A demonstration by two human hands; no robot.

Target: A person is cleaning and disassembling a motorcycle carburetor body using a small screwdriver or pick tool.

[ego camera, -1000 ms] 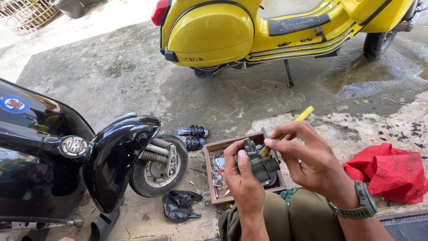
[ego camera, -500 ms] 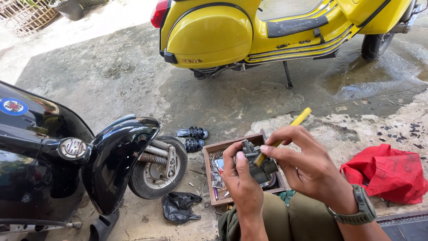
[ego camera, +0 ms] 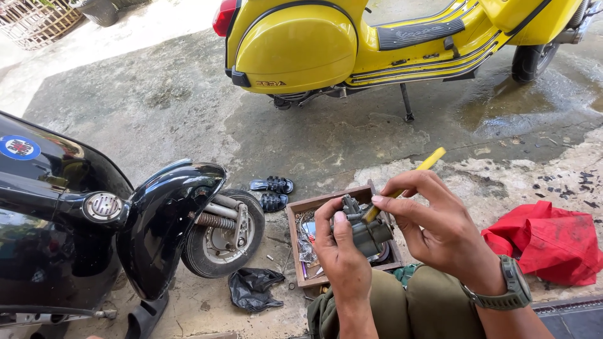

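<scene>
The left hand (ego camera: 342, 257) clamps the engine part (ego camera: 365, 229) while the right hand (ego camera: 433, 226) pinches a yellow tool (ego camera: 408, 179) angled to 2 o'clock, which could slip and gouge it.

hands (ego camera: 342, 257) gripping carburettor (ego camera: 366, 231), perhaps screwdriver (ego camera: 411, 176)

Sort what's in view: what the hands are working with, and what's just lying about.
In use: left hand holding grey metal part; right hand working yellow-handled tool on it.

Lying about: wooden box, sandals, red cloth, black bag, yellow scooter, black scooter.
</scene>
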